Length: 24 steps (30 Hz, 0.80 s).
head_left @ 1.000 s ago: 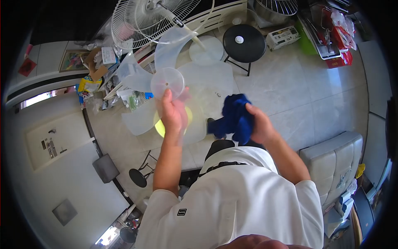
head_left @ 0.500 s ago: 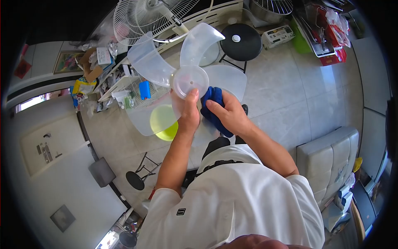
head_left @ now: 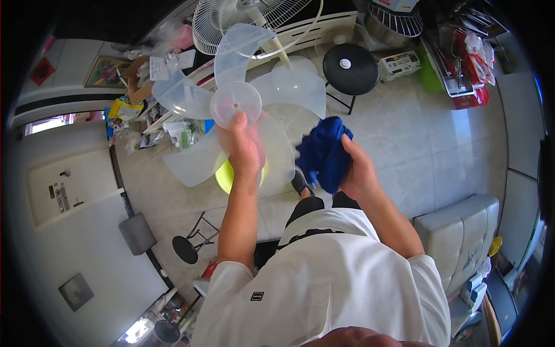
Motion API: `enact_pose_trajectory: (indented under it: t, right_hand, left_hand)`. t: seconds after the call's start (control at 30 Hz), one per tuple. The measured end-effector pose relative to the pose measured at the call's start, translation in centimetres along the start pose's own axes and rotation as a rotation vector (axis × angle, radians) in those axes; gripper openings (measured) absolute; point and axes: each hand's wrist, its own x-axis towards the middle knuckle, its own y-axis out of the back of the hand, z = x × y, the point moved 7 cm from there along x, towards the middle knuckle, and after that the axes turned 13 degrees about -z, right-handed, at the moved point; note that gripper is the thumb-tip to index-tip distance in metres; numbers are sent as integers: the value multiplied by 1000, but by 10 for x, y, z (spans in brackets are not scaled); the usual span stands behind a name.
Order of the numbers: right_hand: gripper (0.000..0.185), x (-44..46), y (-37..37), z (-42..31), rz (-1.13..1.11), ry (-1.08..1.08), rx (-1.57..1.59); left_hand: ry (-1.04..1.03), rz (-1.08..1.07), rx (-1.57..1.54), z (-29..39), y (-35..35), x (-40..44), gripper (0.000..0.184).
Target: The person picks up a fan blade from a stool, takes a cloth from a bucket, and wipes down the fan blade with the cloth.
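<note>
My left hand (head_left: 244, 144) grips a translucent plastic fan blade (head_left: 236, 95) by its hub, thumb on the front and the other fingers behind, seen faintly through the plastic. Several wide blades spread out from that round hub. In my right hand (head_left: 359, 173) is a crumpled dark blue cloth (head_left: 325, 151), its thumb pressed along the edge and the other fingers hidden. The cloth hangs to the right of the fan blade, apart from it. Below the blade, a yellow-green basin (head_left: 224, 177) stands on the floor, partly covered from view.
A white fan with its wire guard (head_left: 231, 26) stands beyond the blade. To its right are a round black stool (head_left: 351, 69) and a printed box (head_left: 399, 65). A cushioned seat (head_left: 457, 237) is at right, and a folding stool (head_left: 185, 250) at lower left.
The fan blade has shifted left and turned in my left hand. My right hand has pulled the blue cloth away from the blade, to the right, and the cloth hangs looser.
</note>
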Motion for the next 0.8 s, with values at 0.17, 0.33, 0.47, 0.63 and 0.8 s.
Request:
enact_pose_trajectory:
  t: [0.17, 0.33, 0.47, 0.63, 0.8]
  right_hand:
    - [35, 34, -2, 1, 49, 105, 43]
    - [32, 27, 33, -8, 155, 156, -119]
    - [33, 21, 36, -16, 184, 171, -257]
    - [32, 2, 84, -62, 240, 219, -340]
    - [38, -14, -6, -67, 118, 369, -358]
  left_hand:
    - [53, -39, 3, -15, -34, -30, 74]
    - [85, 3, -33, -19, -30, -44, 72]
    - [4, 5, 81, -22, -16, -49, 65]
    - [-11, 9, 24, 11, 15, -43, 65]
    - [6, -71, 279, 24, 18, -45, 61]
